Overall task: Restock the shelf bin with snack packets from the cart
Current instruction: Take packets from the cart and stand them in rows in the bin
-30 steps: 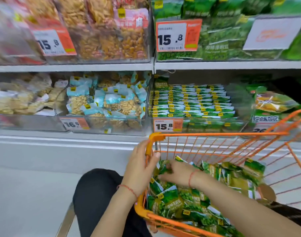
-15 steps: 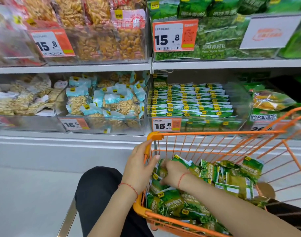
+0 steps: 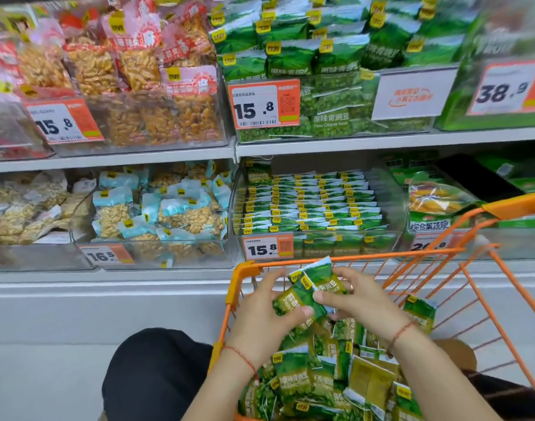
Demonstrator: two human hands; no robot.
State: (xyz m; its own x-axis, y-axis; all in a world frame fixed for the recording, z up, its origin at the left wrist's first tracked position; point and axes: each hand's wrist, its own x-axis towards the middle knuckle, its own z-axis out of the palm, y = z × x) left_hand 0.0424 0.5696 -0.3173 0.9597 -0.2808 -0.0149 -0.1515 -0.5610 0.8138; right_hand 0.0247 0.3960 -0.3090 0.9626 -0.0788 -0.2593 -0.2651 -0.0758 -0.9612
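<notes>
Packets (image 3: 310, 291), a small green bunch, sit pinched between both hands over the orange cart (image 3: 345, 257). The left hand (image 3: 261, 311) curls round the near-left end, the right hand (image 3: 356, 299) clamps the far-right end, so the long axis runs diagonal. The shelf bin (image 3: 316, 205) lies straight ahead and up, just past the cart's far rim, about equally close to both hands. Can't tell how many packets they've got, and the bin's back is shadowed.

Green packets (image 3: 310, 288) with yellow labels were seen in an orange wire cart (image 3: 345, 257); orange-and-white price tags (image 3: 265, 103) were fixed to clear bins (image 3: 390, 189).
</notes>
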